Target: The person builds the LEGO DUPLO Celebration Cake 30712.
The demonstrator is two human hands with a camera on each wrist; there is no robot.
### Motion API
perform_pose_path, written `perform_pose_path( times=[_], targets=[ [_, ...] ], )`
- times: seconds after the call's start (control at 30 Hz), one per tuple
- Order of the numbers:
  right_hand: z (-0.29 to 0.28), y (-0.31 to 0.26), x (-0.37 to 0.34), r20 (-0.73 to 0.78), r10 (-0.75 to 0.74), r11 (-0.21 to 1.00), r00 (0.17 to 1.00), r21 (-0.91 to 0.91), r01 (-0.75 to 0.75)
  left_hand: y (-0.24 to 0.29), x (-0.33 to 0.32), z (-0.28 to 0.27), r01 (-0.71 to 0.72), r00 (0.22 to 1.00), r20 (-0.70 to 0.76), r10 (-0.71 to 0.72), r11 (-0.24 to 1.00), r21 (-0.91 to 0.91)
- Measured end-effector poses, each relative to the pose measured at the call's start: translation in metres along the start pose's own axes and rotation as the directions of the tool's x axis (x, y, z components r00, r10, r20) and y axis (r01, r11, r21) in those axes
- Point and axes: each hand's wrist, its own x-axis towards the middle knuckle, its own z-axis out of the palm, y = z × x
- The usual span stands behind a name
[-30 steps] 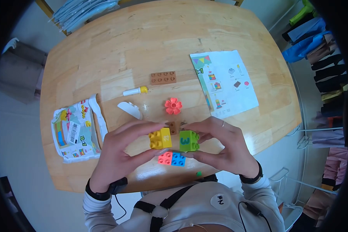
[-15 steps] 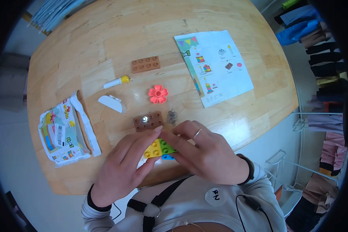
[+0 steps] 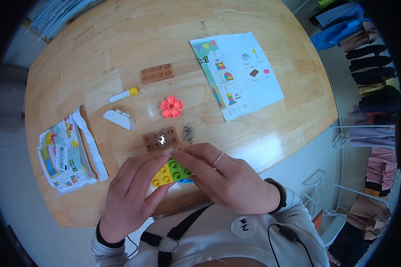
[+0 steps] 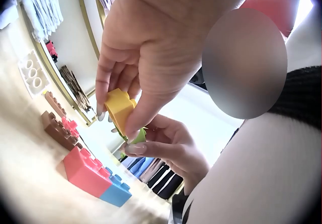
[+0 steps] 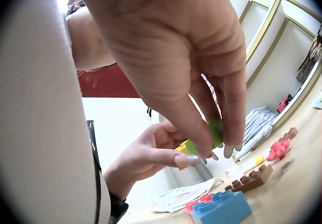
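A yellow toy brick [image 3: 161, 177] is pinched between the thumb and fingers of my left hand [image 3: 131, 191]. My right hand [image 3: 229, 178] pinches a green brick [image 3: 180, 171] in the same way. The two bricks sit side by side with their studs up, held above the table, as the left wrist view shows. Below them on the table stand a coral brick [image 4: 85, 171] and a blue brick [image 4: 115, 193], set side by side. A long brown brick [image 3: 152, 140] lies just beyond my fingers.
Farther off lie a coral flower piece [image 3: 165, 107], a white half-round piece [image 3: 117, 119], a white stick with a yellow tip [image 3: 122, 95] and another brown brick [image 3: 157, 74]. A printed bag [image 3: 53, 173] rests at left, an instruction sheet [image 3: 254, 98] at right.
The hands have come together, bringing the yellow and green bricks from apart to side by side, with studs turned up. The head view has shifted, so the table things appear farther left.
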Motion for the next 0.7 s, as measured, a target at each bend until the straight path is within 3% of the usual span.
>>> perform_pose_path(
  times=[0.13,0.3,0.43,0.5,0.6,0.7],
  targets=[
    [0.001,0.004,0.001,-0.029,-0.004,0.999,1.000,0.051,0.006,0.002,-0.002,-0.002,0.026,1.000,0.001,-0.026,1.000,0.010],
    [0.001,0.003,0.006,-0.161,0.049,0.997,0.986,-0.045,-0.057,0.000,-0.006,-0.003,-0.020,0.997,-0.076,0.017,0.999,-0.039],
    [0.005,0.000,0.006,-0.132,0.036,0.999,0.991,0.003,-0.036,0.004,-0.003,0.003,0.004,0.990,-0.138,-0.012,0.998,-0.060],
    [0.006,0.000,0.007,-0.155,0.040,0.998,0.987,0.056,-0.032,0.001,-0.005,0.007,0.042,0.992,-0.108,-0.070,0.971,-0.235],
    [0.004,-0.005,0.009,-0.132,0.101,0.988,0.986,0.131,-0.084,-0.002,-0.006,0.013,0.045,0.992,-0.094,-0.083,0.936,-0.348],
    [0.006,-0.002,0.010,-0.153,0.020,1.000,0.988,0.011,-0.019,-0.001,-0.003,0.013,0.060,0.995,-0.057,-0.083,0.944,-0.325]
  ],
)
